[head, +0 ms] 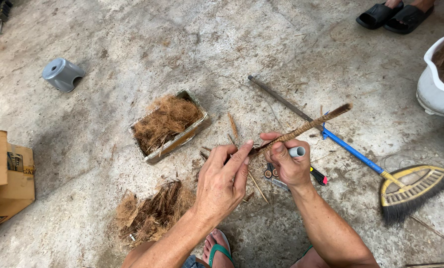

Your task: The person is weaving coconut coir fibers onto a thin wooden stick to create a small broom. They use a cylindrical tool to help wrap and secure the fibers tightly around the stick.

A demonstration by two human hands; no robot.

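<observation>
the person sits low over a concrete floor and works on a thin stick wrapped in brown fibre. the stick is off the floor, over its middle, and it points up and to the right, across the handle of a broom. the left hand has its thumb and first fingers closed on the lower end of the stick. the right hand is closed around the stick a little higher, and it also holds a short grey tube, which shows between its fingers.

my judgement is that the step in hand is the winding of fibre around the stick. the next move calls for a steady grip with the left hand and a careful turn with the right hand, so the wrapping does not become loose.

near the floor's middle, a rectangular box full of brown fibre stands just left of the hands. a loose pile of fibre lies near the bottom edge, beside the person's foot in a green sandal. under the hands lie a few sticks and small tools, too hidden to name. the broom, with a blue handle, lies to the right, and its handle passes just under the stick. a grey stool lies on its side near the top left, a cardboard box is at the left edge, a white pot at the right edge. another person's feet in black sandals are at the top right, well apart.
</observation>
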